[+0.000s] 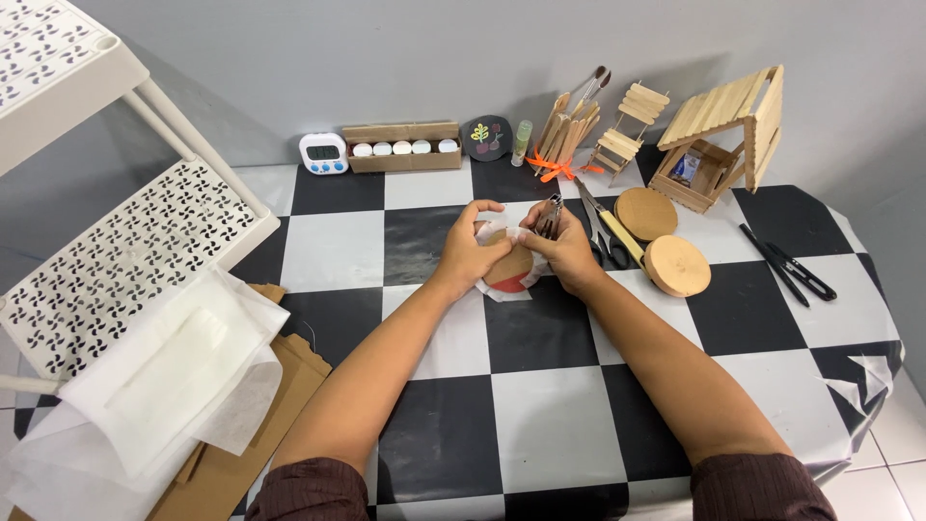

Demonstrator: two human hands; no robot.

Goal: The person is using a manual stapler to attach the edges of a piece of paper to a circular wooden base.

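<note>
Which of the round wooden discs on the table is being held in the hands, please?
The red-painted disc wrapped in white paper, between both hands; the two plain discs lie untouched to the right.

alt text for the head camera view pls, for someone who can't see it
Two bare hands, left hand and right hand, hold a round wooden disc wrapped in white paper over a black-and-white checkered table; the right also grips a small metal tool. Nearby lie scissors, two more wooden discs, and a stick house.
</note>
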